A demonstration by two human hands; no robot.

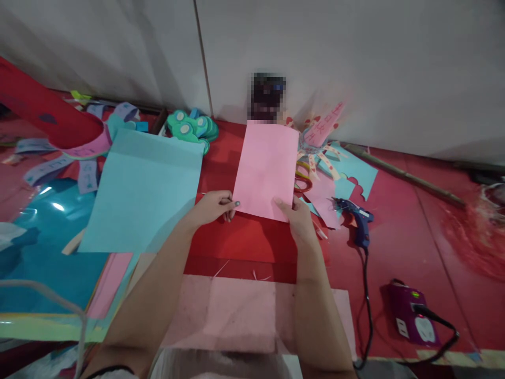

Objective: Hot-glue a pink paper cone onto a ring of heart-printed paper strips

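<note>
A pink sheet of paper (267, 168) is held up over the red table, between my two hands. My left hand (219, 204) pinches its lower left corner, thumb on the front and fingers curled behind. At the lower right corner my right hand (295, 213) grips the same sheet, thumb flat on its face and the other fingers behind. Beneath the sheet lies red paper (240, 239). Just right of the pink sheet, scissors (303, 178) with yellow and red handles are partly covered. A light blue sheet (145, 192) lies left of my left hand.
A blue glue gun (357, 218) lies to the right, its cord running to a purple power strip (414, 313). Paper crafts include a pink cone (324, 126), green cut-outs (191, 129) and a red cone (51, 113). A stick (406, 173) lies near the wall.
</note>
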